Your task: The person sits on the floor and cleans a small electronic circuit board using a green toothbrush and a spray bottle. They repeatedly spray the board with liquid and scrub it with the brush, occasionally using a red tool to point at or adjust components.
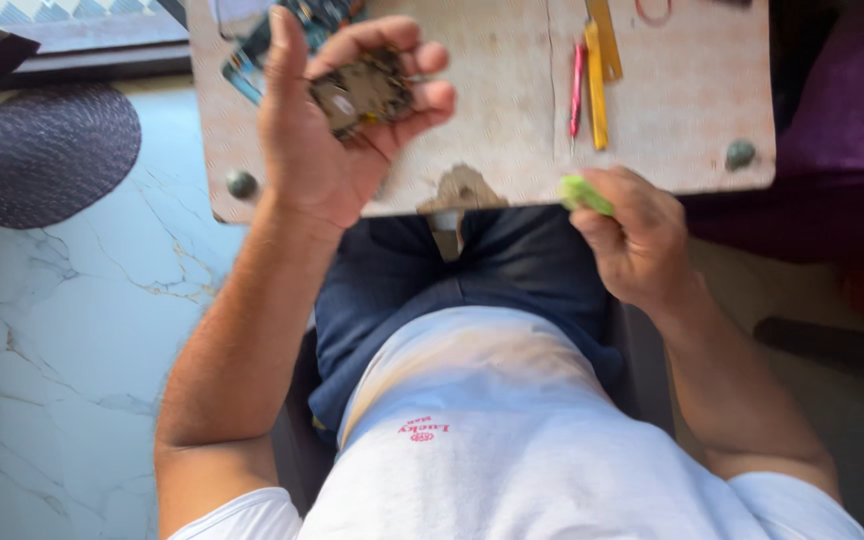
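The left hand (337,120) curls around a circuit board (362,92) above the desk (492,110). At its near edge, the right hand (632,235) grips a green tool (584,193).

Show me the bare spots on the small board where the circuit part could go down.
The worn pale wooden board is bare in the middle, between the left hand holding the dark circuit board and the pink pen beside the yellow tools. Also bare: right of those tools, above the right hand holding a green tool. The top-left corner is crowded.

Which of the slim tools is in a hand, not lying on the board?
The light green tool, gripped in the right hand; the pink pen and yellow tool lie on the board.
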